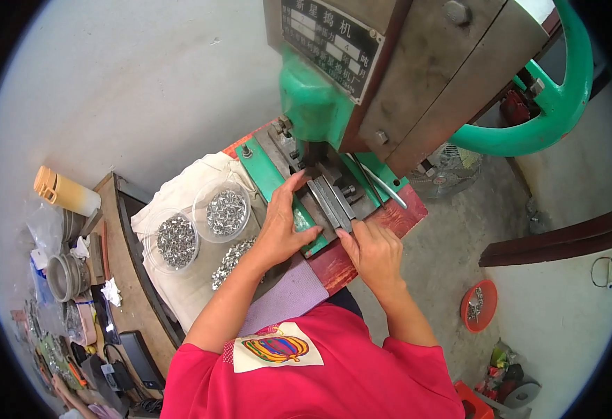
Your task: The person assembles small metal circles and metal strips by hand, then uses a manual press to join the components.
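Note:
My left hand (282,222) reaches onto the green bed (267,178) of a punch press, its fingertips at the grey metal die block (330,199) under the ram. My right hand (372,253) rests at the near edge of the same die block, fingers curled against it; whether it holds a small part is hidden. The green and grey press body (362,70) towers above both hands. Two clear round bowls (201,223) of small shiny metal pieces stand on a white cloth to my left, with a loose heap of the pieces (233,257) beside my left forearm.
A green flywheel (557,105) curves at the upper right. A fan (445,171) sits on the concrete floor behind the press. An orange dish (478,305) lies on the floor at right. A cluttered wooden bench (117,279) with a bottle (65,190), tins and tools runs along the left.

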Tool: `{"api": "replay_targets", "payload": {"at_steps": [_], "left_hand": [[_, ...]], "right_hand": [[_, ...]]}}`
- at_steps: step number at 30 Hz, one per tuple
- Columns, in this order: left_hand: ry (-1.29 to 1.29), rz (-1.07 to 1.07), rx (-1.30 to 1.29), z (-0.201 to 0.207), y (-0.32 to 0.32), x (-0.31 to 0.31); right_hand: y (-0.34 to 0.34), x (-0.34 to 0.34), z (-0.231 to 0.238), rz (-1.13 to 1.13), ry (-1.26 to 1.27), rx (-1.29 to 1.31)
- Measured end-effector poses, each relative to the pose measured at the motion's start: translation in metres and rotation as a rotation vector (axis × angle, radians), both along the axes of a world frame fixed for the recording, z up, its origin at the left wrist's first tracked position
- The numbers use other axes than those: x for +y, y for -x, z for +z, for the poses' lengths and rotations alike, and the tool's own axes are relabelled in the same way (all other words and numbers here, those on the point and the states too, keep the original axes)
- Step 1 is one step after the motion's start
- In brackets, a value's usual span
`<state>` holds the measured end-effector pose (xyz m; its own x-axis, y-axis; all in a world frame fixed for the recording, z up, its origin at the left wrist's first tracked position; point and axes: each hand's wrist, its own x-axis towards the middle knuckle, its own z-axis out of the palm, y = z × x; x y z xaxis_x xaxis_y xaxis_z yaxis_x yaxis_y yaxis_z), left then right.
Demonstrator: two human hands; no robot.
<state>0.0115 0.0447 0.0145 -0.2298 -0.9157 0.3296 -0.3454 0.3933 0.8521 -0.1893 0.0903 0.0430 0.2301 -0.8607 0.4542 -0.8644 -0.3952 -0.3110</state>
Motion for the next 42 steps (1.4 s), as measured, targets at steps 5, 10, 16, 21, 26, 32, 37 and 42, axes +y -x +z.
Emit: {"api": "replay_targets", "payload": {"at_steps": [5, 10, 16, 21, 26, 32, 37, 42], "left_hand": [[-0.048, 0.07, 0.0, 0.002, -0.003, 0.031], [-0.355, -0.097, 0.263, -0.003, -0.003, 0.058], [-0.661, -0.359, 0.732, 0.018, -0.011, 0.087], [-0.707, -0.331, 0.631, 0.004, -0.064, 0.121], [-0.809, 0.109, 0.702, -0.011, -0.098, 0.186], [-0.867, 0.49, 0.797, -0.034, -0.103, 0.234], [-0.856, 0.619, 0.883, -0.045, -0.1, 0.24], [-0.887, 0.601, 0.852, -0.044, -0.102, 0.239]], "right_hand": [[0.007, 0.016, -0.009, -0.001, 0.107, -0.071], [0.032, 0.058, -0.011, -0.034, 0.12, -0.063], [0.034, 0.101, -0.003, 0.126, 0.015, -0.181], [-0.004, 0.091, -0.011, 0.379, -0.202, -0.286], [-0.052, 0.072, -0.032, 0.586, -0.526, -0.35], [-0.099, 0.067, -0.053, 0.586, -0.664, -0.329], [-0.115, 0.067, -0.055, 0.488, -0.608, -0.329], [-0.125, 0.068, -0.04, 0.705, -0.389, -0.182]]}}
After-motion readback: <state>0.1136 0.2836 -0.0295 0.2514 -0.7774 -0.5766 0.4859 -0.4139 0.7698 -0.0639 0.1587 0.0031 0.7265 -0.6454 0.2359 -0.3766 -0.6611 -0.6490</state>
